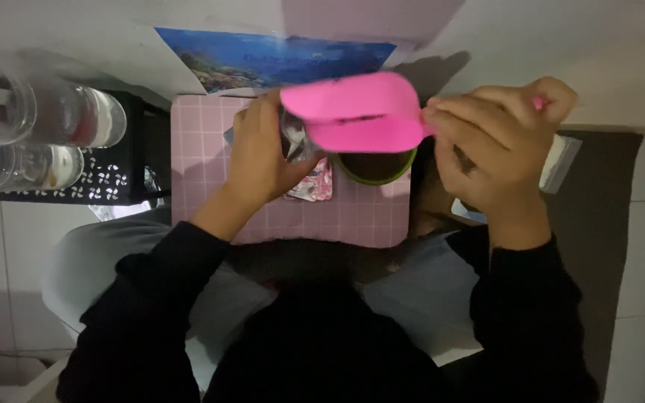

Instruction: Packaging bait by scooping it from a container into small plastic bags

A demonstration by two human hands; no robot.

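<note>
My right hand (498, 145) grips the handle of a bright pink scoop (356, 112) and holds it level above a green-rimmed cup (376, 168) with a dark inside. My left hand (259, 153) is wrapped around a shiny clear packet (294, 138) just left of the cup. Both hands hover over a small pink checked table (210, 134). A patterned pink sachet (313, 186) lies on the table under my left hand.
A black perforated rack (113, 175) at the left carries clear glass jars (31, 123). A blue underwater picture (263, 56) lies at the back. A white block (561, 160) sits on a dark mat (599, 224) at the right. My lap fills the foreground.
</note>
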